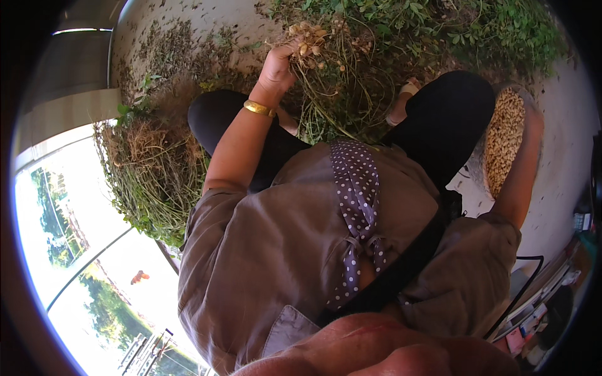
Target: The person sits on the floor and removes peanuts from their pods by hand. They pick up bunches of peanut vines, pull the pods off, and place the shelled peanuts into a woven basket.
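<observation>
My left hand (277, 68), with a gold bracelet (259, 108) at its wrist, grips a bunch of peanut plants (324, 84) near the roots. Pale peanut pods (306, 38) cluster just beyond my fingers, and the stems trail down between my knees. On the right, my right hand (532, 115) is at the outer side of a container of peanut pods (504, 136), beside my right knee. Blur and the steep angle hide its fingers, so I cannot tell whether it holds anything.
Leafy green peanut plants (414, 23) lie heaped ahead. A tall pile of stalks with bare-looking roots (150, 169) stands by my left knee. Soil and leaf scraps (174, 51) litter the pale floor (221, 19). Assorted items (531, 324) crowd the lower right; a bright opening lies left.
</observation>
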Available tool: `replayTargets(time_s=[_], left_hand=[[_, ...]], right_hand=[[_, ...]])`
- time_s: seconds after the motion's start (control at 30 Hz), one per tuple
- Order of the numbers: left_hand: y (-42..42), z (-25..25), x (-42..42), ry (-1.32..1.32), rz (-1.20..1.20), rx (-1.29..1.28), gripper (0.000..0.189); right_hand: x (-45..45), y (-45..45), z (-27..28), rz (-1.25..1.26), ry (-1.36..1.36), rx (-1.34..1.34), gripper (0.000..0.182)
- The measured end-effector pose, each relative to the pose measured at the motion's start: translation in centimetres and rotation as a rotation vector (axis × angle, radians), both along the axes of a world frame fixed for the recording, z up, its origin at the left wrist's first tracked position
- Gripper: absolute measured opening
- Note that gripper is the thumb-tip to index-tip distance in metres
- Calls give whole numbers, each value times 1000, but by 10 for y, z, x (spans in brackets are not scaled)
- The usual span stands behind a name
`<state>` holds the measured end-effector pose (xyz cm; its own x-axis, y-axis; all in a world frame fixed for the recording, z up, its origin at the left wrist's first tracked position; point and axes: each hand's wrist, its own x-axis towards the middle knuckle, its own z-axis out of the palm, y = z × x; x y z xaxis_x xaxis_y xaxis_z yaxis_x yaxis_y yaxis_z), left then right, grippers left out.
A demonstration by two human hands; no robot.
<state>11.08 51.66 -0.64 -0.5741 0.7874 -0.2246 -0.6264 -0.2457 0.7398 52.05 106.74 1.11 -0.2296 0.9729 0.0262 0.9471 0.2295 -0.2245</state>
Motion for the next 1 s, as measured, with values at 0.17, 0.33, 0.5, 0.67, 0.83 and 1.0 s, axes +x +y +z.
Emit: replayTargets(time_s=[0.17, 0.33, 0.5, 0.67, 0.83, 1.0], left_hand=[[3, 2, 0, -30, -1, 8, 38], [1, -1, -1, -44, 21, 26, 37], [-7, -4, 2, -73, 69, -13, 34], [-6, -7, -2, -64, 153, -59, 31], [8, 0, -1, -62, 225, -15, 31], [9, 5, -8, -51, 275, 63, 32]], right_hand=[[-158, -178, 21, 736, 910, -480, 26], [-266, -361, 15, 1188, 595, -721, 34], [-302, -412, -6, 1256, 706, -556, 36], [-310, -399, -9, 1267, 838, -553, 21], [-301, -402, 2, 1003, 753, -1270, 26], [-293, -371, 13, 655, 1155, -1705, 42]])
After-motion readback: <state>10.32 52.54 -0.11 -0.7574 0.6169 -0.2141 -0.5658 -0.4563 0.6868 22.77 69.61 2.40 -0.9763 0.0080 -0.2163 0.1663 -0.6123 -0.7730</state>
